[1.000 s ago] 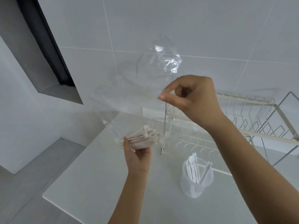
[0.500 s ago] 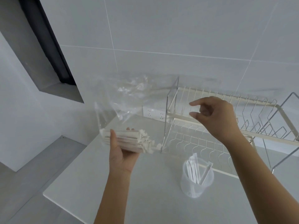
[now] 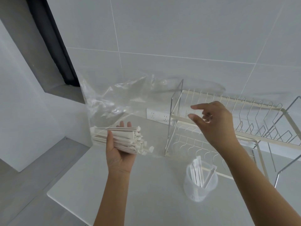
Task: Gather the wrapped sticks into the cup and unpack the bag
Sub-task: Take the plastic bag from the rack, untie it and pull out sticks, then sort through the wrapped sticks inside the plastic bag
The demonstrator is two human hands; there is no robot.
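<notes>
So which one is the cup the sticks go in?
Find the wire dish rack along the tiled wall. Just in front of its lower shelf, on the white counter, stands a see-through plastic cup. It's the only tub there, with a few wrapped sticks poking up inside.

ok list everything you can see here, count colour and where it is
wrapped sticks: one bundle, white, inside the bag, on the left palm
plastic bag: one, clear, held up over the counter's left end
cup: one, translucent white, on the counter, holding a few wrapped sticks
dish rack: one, cream and metal wire, back right of the counter
wall socket: one, white, on the tiled wall behind the rack
counter: one, light grey
left hand: holds the bundle through the bag
right hand: raised before the rack, fingers loosely curled, holding nothing
</notes>
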